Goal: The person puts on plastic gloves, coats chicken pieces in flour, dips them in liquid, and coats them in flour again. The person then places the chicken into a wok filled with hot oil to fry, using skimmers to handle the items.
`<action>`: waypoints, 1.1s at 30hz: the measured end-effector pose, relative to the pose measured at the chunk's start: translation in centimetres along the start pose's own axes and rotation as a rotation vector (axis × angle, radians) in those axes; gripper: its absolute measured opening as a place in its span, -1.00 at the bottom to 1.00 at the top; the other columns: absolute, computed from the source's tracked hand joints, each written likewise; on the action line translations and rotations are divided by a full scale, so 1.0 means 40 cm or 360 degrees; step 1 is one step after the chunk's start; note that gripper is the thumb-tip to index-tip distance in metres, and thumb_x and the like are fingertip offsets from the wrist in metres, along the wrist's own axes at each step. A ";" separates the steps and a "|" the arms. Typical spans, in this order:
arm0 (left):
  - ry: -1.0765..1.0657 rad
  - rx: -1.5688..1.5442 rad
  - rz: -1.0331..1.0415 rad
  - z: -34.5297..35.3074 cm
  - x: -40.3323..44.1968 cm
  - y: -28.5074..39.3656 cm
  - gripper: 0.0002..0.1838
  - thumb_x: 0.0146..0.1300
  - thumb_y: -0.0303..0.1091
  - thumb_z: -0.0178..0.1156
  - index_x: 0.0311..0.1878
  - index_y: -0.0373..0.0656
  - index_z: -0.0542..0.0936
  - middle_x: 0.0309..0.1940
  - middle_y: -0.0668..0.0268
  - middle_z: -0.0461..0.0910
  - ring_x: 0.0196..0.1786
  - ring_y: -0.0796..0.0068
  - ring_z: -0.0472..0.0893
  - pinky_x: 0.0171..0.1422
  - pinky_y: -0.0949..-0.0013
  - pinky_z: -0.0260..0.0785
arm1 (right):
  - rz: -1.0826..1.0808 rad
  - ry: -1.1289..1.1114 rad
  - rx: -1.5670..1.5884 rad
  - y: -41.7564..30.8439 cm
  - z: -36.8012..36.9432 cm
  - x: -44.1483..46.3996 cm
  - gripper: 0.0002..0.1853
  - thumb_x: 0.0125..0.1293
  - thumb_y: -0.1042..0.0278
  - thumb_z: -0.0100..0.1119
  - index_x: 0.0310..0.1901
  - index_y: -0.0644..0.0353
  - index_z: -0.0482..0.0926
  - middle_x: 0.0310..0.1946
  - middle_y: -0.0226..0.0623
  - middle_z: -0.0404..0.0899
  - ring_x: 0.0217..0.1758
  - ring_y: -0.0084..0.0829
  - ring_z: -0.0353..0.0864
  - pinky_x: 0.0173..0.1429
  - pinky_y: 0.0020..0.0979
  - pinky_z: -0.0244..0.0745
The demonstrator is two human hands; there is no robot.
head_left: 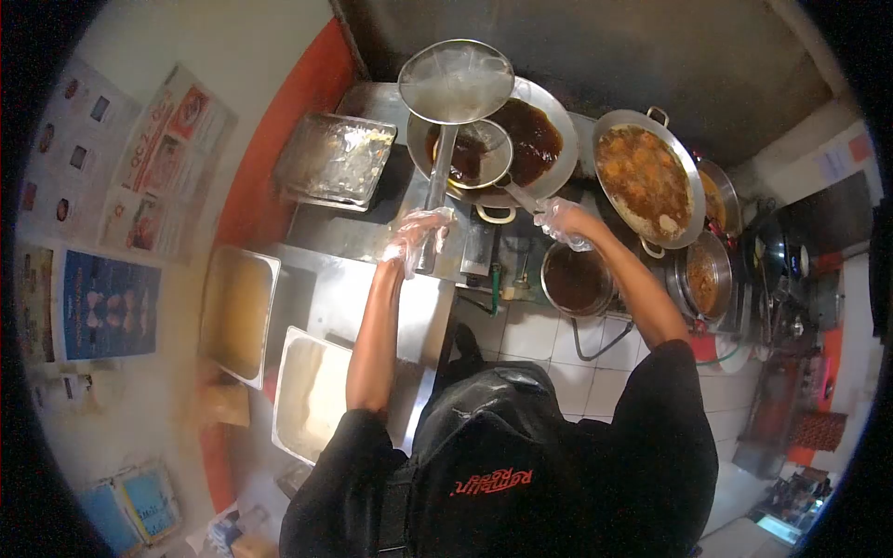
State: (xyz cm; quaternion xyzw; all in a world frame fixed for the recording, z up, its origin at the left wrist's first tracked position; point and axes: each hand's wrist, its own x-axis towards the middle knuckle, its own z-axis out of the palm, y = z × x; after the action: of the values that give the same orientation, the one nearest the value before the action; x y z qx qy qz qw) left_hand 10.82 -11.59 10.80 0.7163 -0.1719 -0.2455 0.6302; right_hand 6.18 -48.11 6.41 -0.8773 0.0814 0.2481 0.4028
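My left hand [421, 237], in a clear plastic glove, is wrapped round the handle of a large round strainer [457, 82], raised over the left part of a wide pan [566, 113] of dark liquid. In a matching glove, my right hand [566, 223] grips the handle of a smaller round strainer [493, 160]. That strainer's bowl is over the dark liquid, just below the large strainer; whether it touches the liquid is unclear. Both hands are on the near side of the pan, apart from each other.
Right of the pan stands an oval pan [642, 177] of bubbling food, with more pans beyond. A pot [577, 279] of dark contents is below my right hand. At left are a metal tray [339, 160] and two deep containers [240, 312], [312, 395].
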 end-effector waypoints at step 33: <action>-0.0238 -0.0632 -0.0244 0.097 0.033 -0.053 -0.73 0.20 -0.37 0.12 -0.09 -0.33 0.56 -0.50 0.39 0.48 -0.54 0.62 0.41 -0.47 0.56 0.31 | 0.0792 0.1496 0.0169 0.485 0.736 -0.814 -0.56 0.34 0.46 -0.06 0.26 0.26 0.34 -0.38 -0.15 0.59 -0.46 -0.23 0.50 -0.33 -0.28 0.42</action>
State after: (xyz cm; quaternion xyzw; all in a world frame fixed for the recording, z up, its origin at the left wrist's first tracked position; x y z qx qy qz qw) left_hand 9.56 -15.20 8.21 0.5689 -0.1115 -0.3741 0.7239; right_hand -39.47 -40.83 -6.45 -0.8264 0.4710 -0.0881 0.2958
